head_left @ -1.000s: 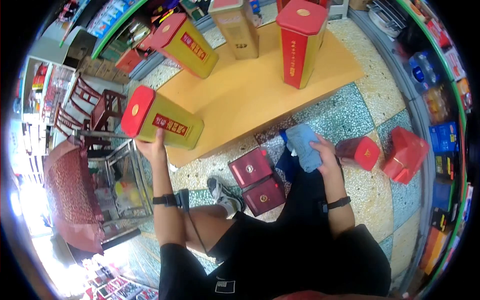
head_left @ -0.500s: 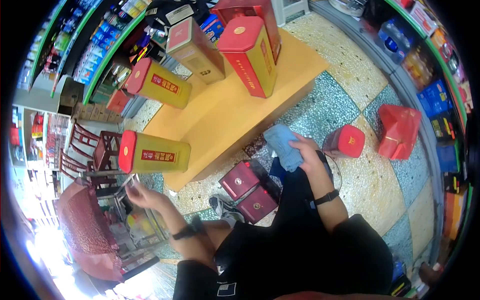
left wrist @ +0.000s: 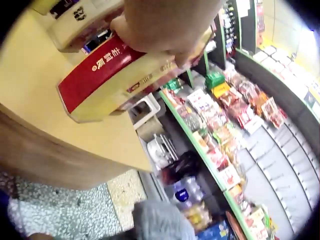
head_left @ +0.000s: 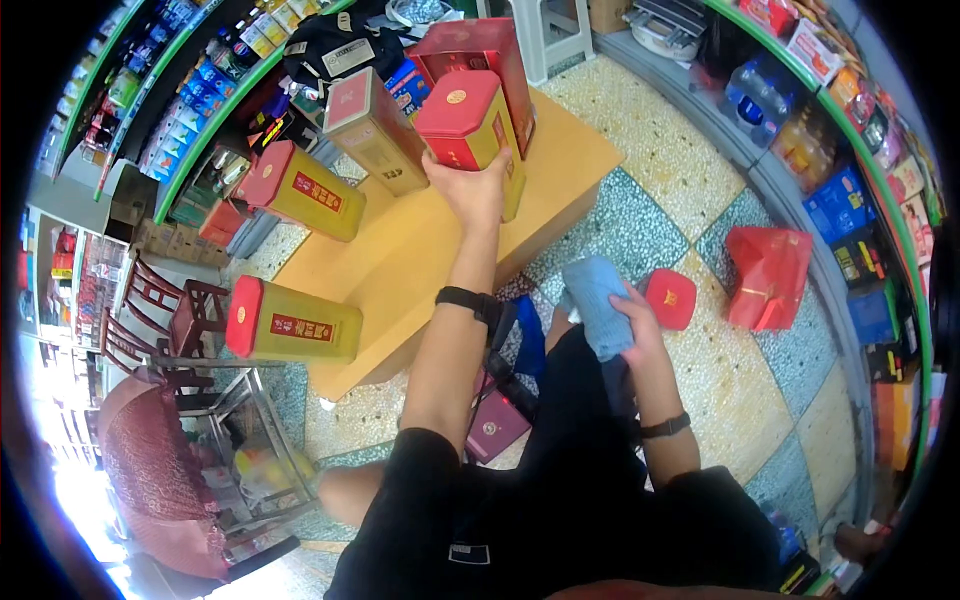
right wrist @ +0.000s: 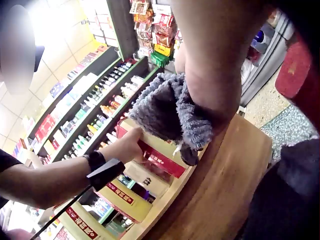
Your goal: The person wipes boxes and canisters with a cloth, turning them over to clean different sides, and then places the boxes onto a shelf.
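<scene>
In the head view my left hand (head_left: 472,190) grips a tall yellow tin with a red lid (head_left: 460,105), fingers and thumb on opposite sides. The tin stands on the far part of the wooden table (head_left: 400,265). The left wrist view shows its red panel and yellow side below the hand (left wrist: 165,30). My right hand (head_left: 642,328) holds a crumpled blue-grey cloth (head_left: 592,300) over my lap, in front of the table. Two similar yellow tins, one farther back (head_left: 325,205) and one nearer (head_left: 312,325), stand along the table's left side.
Behind the gripped tin stand a beige box (head_left: 372,135) and a large red box (head_left: 500,50). A red-lidded container (head_left: 670,300), a red bag (head_left: 770,275) and a maroon box (head_left: 497,428) are on the floor. Stocked shelves line the right; a metal-framed stand (head_left: 265,440) is at the left.
My left hand let go of the near-left tin, drew back, then reached across to the far tin and took hold of it. The right hand still holds the cloth. The head view has shifted.
</scene>
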Available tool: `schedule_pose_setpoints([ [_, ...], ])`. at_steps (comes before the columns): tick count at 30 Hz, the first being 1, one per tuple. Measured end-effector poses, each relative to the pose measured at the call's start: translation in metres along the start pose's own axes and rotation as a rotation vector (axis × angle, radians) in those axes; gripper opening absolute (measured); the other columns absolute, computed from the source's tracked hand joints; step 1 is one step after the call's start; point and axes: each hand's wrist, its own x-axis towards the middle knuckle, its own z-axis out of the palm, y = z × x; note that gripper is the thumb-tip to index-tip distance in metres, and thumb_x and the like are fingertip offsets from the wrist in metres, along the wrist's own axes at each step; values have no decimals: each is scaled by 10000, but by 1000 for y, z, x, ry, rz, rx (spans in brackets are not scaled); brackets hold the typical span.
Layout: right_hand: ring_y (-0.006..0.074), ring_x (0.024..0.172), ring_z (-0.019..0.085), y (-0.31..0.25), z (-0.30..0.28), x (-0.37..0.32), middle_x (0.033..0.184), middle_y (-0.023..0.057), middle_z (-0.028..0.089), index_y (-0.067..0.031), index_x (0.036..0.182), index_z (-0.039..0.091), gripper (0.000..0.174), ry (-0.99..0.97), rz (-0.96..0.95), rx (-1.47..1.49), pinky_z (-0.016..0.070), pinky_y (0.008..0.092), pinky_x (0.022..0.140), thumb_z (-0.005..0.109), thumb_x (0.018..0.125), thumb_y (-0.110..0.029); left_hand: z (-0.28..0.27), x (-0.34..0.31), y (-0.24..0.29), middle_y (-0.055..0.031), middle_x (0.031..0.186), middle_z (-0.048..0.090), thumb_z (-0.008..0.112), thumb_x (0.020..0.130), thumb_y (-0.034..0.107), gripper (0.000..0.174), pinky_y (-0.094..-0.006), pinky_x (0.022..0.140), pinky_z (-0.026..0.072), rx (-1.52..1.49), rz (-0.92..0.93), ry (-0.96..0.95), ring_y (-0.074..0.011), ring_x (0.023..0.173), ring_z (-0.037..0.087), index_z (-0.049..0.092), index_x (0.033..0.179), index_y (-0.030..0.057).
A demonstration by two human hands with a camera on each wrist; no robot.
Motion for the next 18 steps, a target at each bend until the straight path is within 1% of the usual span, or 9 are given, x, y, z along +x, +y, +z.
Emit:
schedule_pose_setpoints([
  [2,295,1155,618,-11,1,-1,1287,193,597,41,1413,441,536,9,-6,-22,512,419,988,575,895,7,-5,11,-1,-239,1284,538,943,570,205,985,-434,1050,433,-191,11,-83,-370,1209,545,400,1349,-59],
  [5,287,1184,604,-30,16,-6,1306,185,589,23,1432,421,534,-19,-37,-118,506,389,993,556,917,-18,-21,17,-7,-210,1221,593,925,581,163,887,-408,998,476,-84,-17,-176,-339,1138,604,443,1298,-42],
  [7,267,1145,615,-49,44,3,1287,172,599,38,1418,444,546,-12,-107,-199,502,393,981,598,896,-10,-38,11,-7,-210,1224,594,922,583,155,869,-403,995,479,-122,-10,-200,-332,1141,605,448,1284,-39],
  [9,250,1164,605,-67,99,4,1309,162,597,46,1386,495,516,-4,-285,-418,490,363,987,603,884,-5,-57,3,-10,-211,1227,595,920,585,147,850,-398,991,481,-150,-2,-227,-325,1145,607,453,1271,-36],
  [11,222,1207,585,-83,143,25,1340,161,591,43,1355,539,477,-138,-667,-852,475,340,1000,584,881,9,-73,-6,-18,-209,1196,615,918,583,139,836,-398,971,495,-256,46,-236,-318,1114,624,451,1254,-38],
  [13,255,1238,589,-93,207,32,1371,198,577,12,1356,554,499,-238,-908,-1071,466,344,1019,571,857,27,-97,-17,7,-216,1204,608,917,581,146,852,-400,972,491,-245,45,-253,-323,1118,622,441,1261,-43],
  [15,335,1194,612,-90,264,49,1319,244,593,-17,1345,571,489,-367,-1345,-1299,482,382,1009,575,857,-16,-109,-22,13,-223,1212,602,916,578,153,868,-402,974,488,-229,40,-261,-329,1121,619,430,1269,-48],
  [16,335,1194,612,-84,284,63,1319,244,593,-17,1345,571,489,-393,-1336,-1296,482,382,1009,575,857,-16,-111,-23,11,-229,1218,590,917,571,167,889,-409,970,486,-143,62,-257,-343,1120,612,422,1276,-50],
  [18,404,1124,609,-73,314,81,1252,251,613,-11,1234,629,402,-482,-1478,-1606,506,435,958,591,837,-62,-109,-23,0,-235,1224,578,919,564,182,910,-417,967,484,-59,75,-240,-357,1118,604,413,1283,-52],
])
